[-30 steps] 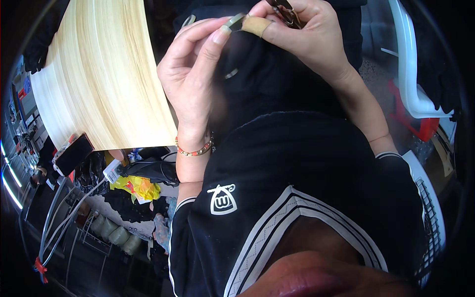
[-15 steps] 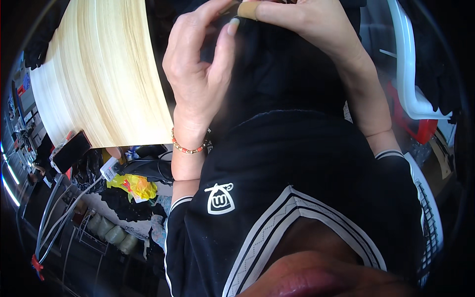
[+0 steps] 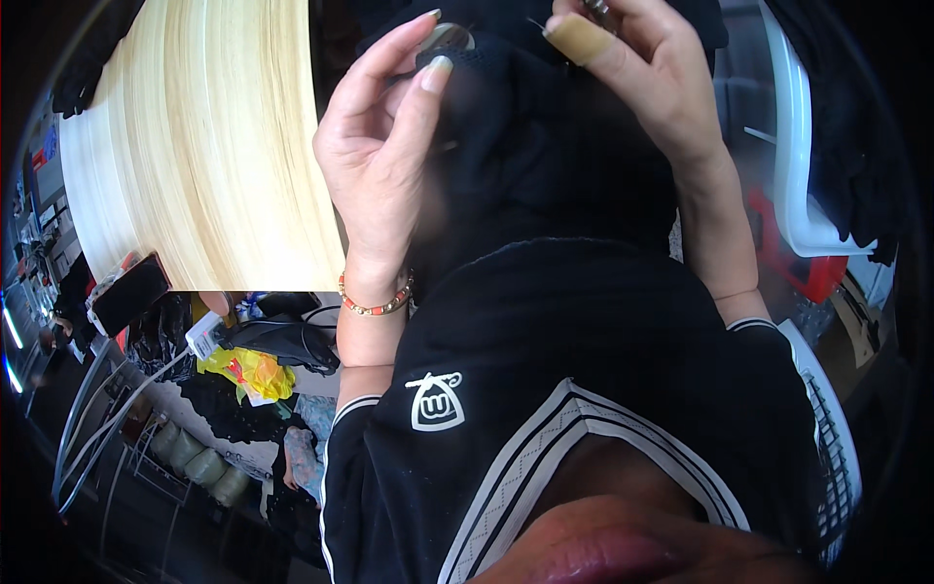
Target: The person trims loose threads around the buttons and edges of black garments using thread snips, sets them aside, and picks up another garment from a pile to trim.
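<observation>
At the upper middle, my left hand (image 3: 375, 146) holds the edge of a black knit fabric (image 3: 545, 127) between thumb and fingers. A round, pale, glassy-looking patch (image 3: 452, 39) shows at the fabric beside my fingertips; I cannot tell what it is. To the right, my right hand (image 3: 657, 78) is closed in a pinch, apart from the left. A tan band (image 3: 581, 39) wraps its thumb, and something metallic sits on a finger. A thin needle (image 3: 536, 23) seems to stick out from the pinch. The fabric lies over my lap.
A wood-grain tabletop (image 3: 214, 146) stands on my left, with a dark phone (image 3: 131, 295) by its near corner. Below lie a white plug (image 3: 204, 336), cables and a yellow plastic bag (image 3: 248, 373). A white plastic chair (image 3: 803, 175) and a red object (image 3: 812, 277) are at right.
My hands have moved apart: the right has drawn away to the right and slightly down, while the left has come slightly lower. More of the fabric edge and round patch now shows.
</observation>
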The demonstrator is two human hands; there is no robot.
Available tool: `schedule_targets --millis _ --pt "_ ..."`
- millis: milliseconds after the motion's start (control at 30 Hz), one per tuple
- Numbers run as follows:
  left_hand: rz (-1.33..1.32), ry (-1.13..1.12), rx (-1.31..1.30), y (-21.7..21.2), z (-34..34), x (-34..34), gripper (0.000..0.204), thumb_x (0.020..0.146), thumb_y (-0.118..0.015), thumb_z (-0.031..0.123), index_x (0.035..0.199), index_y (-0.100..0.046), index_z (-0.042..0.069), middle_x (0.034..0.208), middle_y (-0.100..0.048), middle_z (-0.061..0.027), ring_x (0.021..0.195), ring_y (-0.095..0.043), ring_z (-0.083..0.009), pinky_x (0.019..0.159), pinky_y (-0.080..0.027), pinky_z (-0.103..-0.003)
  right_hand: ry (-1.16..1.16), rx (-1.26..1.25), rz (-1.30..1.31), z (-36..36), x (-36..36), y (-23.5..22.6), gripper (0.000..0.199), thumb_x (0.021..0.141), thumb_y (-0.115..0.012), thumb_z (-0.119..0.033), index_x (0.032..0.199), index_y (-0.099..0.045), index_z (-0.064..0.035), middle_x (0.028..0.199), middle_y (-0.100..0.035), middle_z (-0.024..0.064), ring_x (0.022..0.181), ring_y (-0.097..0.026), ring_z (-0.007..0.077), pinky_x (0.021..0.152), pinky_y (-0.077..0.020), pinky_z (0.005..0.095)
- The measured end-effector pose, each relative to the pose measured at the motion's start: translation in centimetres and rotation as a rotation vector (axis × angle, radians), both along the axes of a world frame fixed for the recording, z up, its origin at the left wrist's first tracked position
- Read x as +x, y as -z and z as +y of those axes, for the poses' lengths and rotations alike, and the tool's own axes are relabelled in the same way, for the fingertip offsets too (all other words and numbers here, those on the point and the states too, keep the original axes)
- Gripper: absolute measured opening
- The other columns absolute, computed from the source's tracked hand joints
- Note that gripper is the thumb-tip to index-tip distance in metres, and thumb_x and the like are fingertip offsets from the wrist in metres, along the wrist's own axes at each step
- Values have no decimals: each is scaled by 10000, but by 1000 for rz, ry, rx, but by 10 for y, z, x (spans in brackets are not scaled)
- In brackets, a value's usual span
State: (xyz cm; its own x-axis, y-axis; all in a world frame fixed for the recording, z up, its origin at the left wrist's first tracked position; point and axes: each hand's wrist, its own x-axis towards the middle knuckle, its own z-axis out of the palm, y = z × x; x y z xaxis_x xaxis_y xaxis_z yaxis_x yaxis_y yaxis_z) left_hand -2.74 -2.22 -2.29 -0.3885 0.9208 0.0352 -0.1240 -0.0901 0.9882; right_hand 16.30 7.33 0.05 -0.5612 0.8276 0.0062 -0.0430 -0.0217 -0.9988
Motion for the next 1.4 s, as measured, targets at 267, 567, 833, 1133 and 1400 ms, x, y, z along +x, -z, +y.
schedule_targets --millis 267,567,833,1133,1400 --pt "-35 -36 -18 -6 0 4 350 946 -622 -10 1295 -608 -38 1238 -665 -131 1076 -641 -131 957 -498 -240 -57 460 -161 -16 1 -5 299 935 -668 -84 1201 -638 50 860 -579 108 743 -560 193 671 -450 278" --pt "200 -62 31 -4 -2 9 357 932 -642 -24 1289 -625 -21 1238 -673 -116 1049 -647 -114 927 -500 -216 -96 533 -300 -15 -1 -17 302 925 -683 -86 1189 -644 55 837 -575 112 716 -560 203 649 -453 284" --pt "267 -45 72 -7 -2 13 368 929 -641 -35 1296 -613 -29 1264 -659 -131 1083 -652 -135 945 -506 -232 -56 556 -195 -13 -1 -4 301 920 -690 -86 1179 -648 61 817 -566 114 701 -562 209 635 -453 289" --pt "320 -7 52 -4 -7 13 382 916 -657 -41 1296 -619 -18 1269 -652 -120 1056 -661 -128 912 -517 -220 -76 546 -188 -13 -4 -9 298 906 -699 -57 1167 -649 77 833 -588 115 712 -566 197 644 -458 280" --pt "271 -16 101 -2 -5 13 381 915 -659 -35 1293 -621 -18 1267 -652 -137 1088 -658 -149 948 -514 -238 -82 542 -213 -13 -3 -11 297 900 -702 -51 1158 -649 87 830 -606 121 708 -569 195 644 -463 279"
